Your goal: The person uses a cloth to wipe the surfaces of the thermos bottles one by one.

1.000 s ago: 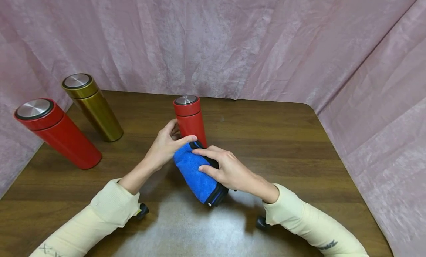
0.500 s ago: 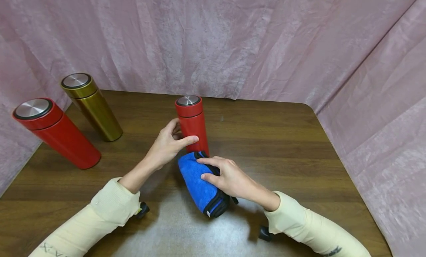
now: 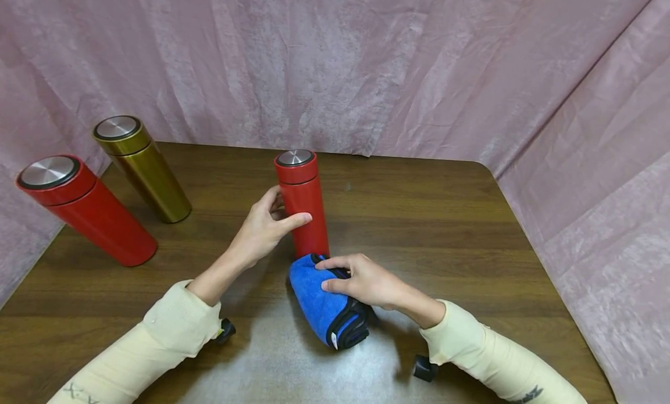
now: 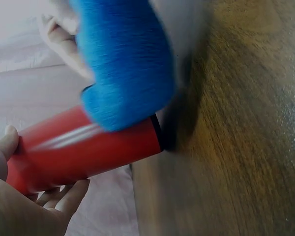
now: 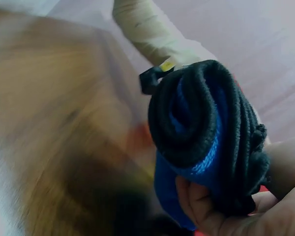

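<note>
Near the middle of the table stands a slim red thermos (image 3: 309, 218) with a silver lid. My left hand (image 3: 262, 226) grips its body, thumb across the front and fingers behind. My right hand (image 3: 369, 282) holds a folded blue cloth (image 3: 319, 299) with black edging, thumb and fingers on its top side. The cloth overlaps the foot of the thermos in the head view. From the left wrist, the blue cloth (image 4: 128, 64) lies against the lower part of the red thermos (image 4: 88, 147). The right wrist view shows the rolled end of the cloth (image 5: 187, 118).
At the left stand a larger red thermos (image 3: 99, 218) and a gold thermos (image 3: 152, 177), both with silver lids. Pink curtains (image 3: 335, 67) hang behind and to the right of the wooden table (image 3: 445, 218). A dark wrist camera (image 3: 425, 368) sits under the right sleeve.
My right hand and the cloth have slid down the thermos toward me, uncovering more of its body. The thermos shifted slightly right early on; my left hand has kept its grip.
</note>
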Demonstrator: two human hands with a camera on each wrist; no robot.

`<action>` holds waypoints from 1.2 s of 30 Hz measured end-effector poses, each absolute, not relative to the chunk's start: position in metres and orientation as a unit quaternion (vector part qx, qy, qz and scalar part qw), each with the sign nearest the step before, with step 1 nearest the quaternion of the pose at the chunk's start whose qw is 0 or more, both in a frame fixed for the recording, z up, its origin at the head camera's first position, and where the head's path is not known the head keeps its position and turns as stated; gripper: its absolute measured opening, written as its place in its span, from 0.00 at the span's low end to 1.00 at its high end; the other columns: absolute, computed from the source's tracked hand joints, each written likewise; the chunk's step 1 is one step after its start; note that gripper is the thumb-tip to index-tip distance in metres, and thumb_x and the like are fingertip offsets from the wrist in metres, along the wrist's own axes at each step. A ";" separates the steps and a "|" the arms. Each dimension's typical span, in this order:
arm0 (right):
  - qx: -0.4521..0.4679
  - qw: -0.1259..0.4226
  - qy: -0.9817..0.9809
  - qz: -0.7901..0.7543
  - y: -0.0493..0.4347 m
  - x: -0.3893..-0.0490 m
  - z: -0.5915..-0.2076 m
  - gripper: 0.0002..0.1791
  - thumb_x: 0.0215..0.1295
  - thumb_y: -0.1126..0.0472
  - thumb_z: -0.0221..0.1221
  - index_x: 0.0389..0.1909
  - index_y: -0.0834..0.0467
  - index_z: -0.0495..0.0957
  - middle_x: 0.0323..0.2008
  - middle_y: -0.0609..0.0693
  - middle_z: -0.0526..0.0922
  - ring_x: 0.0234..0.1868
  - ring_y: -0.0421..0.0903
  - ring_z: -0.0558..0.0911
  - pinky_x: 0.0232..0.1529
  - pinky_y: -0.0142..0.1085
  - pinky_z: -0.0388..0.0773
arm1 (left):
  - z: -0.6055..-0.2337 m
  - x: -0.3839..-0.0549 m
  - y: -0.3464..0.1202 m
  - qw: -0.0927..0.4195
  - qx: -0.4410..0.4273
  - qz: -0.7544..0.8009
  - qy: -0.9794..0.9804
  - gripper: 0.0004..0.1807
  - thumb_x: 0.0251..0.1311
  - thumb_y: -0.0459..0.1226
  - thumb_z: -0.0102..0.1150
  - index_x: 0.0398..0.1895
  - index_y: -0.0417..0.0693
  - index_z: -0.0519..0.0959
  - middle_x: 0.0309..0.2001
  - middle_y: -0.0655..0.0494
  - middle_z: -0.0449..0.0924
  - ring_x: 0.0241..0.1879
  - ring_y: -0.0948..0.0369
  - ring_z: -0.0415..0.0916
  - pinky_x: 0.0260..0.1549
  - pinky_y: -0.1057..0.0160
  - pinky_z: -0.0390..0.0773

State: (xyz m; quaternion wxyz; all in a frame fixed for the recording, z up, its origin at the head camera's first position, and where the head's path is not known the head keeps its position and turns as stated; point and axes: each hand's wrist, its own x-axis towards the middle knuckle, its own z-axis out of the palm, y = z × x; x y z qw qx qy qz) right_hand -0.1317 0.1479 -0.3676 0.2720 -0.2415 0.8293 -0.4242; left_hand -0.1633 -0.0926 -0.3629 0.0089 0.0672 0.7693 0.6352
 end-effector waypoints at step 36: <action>-0.182 0.239 0.809 -0.506 0.146 -0.124 -0.383 0.22 0.72 0.59 0.64 0.64 0.59 0.80 0.63 0.59 0.79 0.56 0.49 0.79 0.57 0.41 0.78 | -0.363 -0.155 -0.092 -0.067 0.015 0.678 0.732 0.32 0.66 0.40 0.69 0.70 0.43 0.67 0.59 0.46 0.79 0.55 0.53 0.79 0.53 0.61 0.81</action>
